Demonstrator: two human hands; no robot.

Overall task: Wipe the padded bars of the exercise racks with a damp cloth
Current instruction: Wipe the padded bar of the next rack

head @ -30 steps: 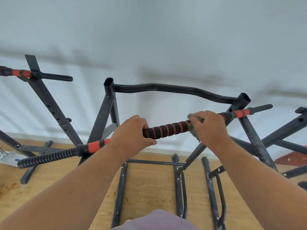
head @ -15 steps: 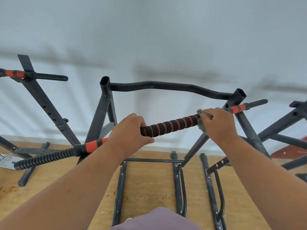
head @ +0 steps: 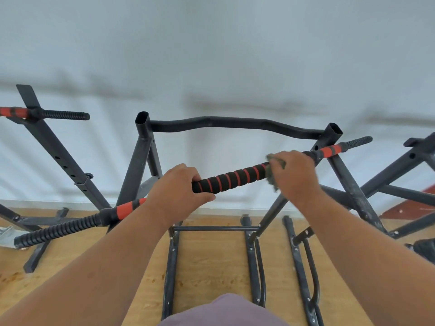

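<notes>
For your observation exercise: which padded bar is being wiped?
The near black-and-red striped foam bar, gripped by both hands; the far-left red-and-black bar stands untouched.

Nothing here can be read: no lettering, brand, number or sign shows on the padded bar (head: 231,177), on the black frame (head: 141,170) behind it, or on the white wall (head: 211,55) beyond.

Soft, even daylight fills the scene, bright and without glare. The pale wall (head: 211,55) is smeared, with streaky grey shadows running across it. The wide lens bends the edges, so the side rack (head: 58,158) at far left leans outward. The right hand (head: 294,177) is slightly blurred; the wooden floor (head: 211,260) is fairly sharp.
</notes>
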